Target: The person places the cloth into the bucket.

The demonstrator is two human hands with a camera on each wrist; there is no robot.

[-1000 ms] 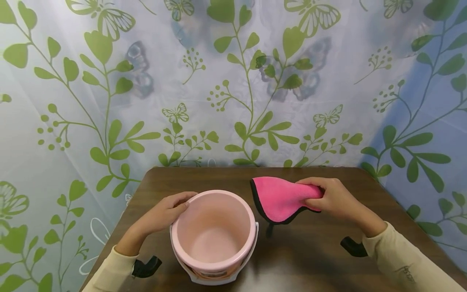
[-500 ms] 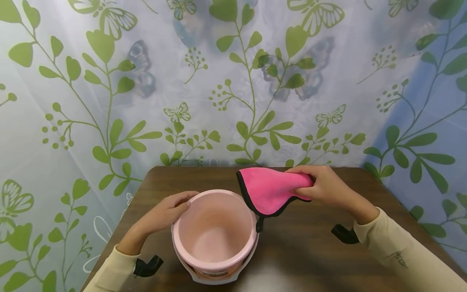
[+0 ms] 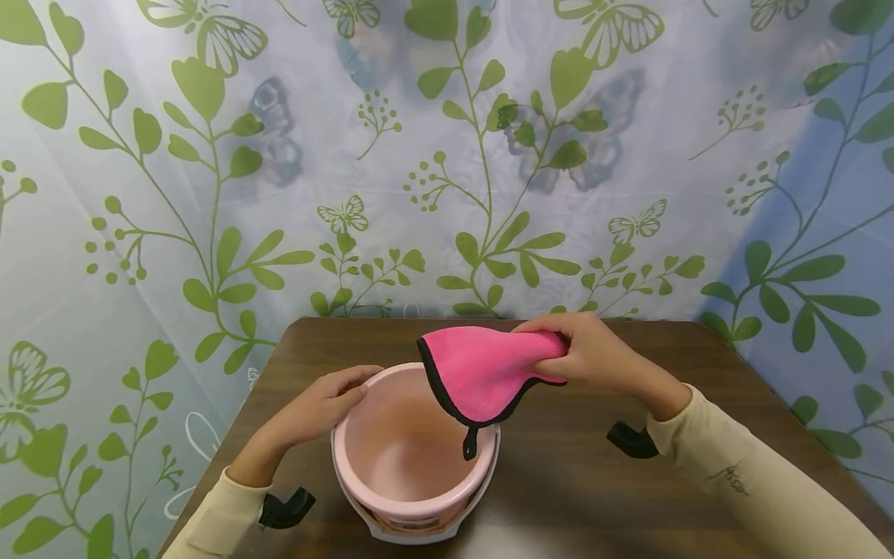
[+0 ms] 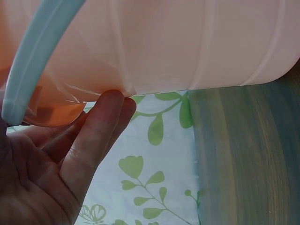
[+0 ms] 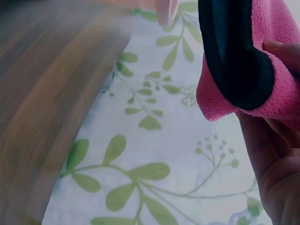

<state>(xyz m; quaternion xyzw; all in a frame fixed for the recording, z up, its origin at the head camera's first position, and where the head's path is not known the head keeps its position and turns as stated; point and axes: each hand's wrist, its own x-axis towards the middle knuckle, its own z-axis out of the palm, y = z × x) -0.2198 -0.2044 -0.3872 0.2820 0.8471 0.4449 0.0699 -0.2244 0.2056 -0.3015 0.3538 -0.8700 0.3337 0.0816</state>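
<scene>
A pale pink bucket [image 3: 412, 508] with a light handle [image 4: 35, 61] stands on the table in the head view. At its left rim my left hand [image 3: 317, 407] holds on; the left wrist view shows the fingers [image 4: 96, 133] against the outer wall. My right hand [image 3: 590, 353] grips a bunched end of a bright pink cloth [image 3: 482, 369] with black edging. The cloth's free end fans out to the left, over the bucket's right rim and part of its opening. A small black hanging loop [image 3: 470, 444] dangles from its lower edge.
Under the bucket is a dark brown wooden table [image 3: 573, 489]. A white curtain [image 3: 391, 163] with green leaves and butterflies hangs behind and around it. A black wrist fitting [image 3: 286, 508] shows at the left cuff, another black fitting [image 3: 631, 440] at the right.
My right hand has carried the pink cloth leftward, from beside the bucket to over its right rim and opening. The left hand and the bucket have stayed in place.
</scene>
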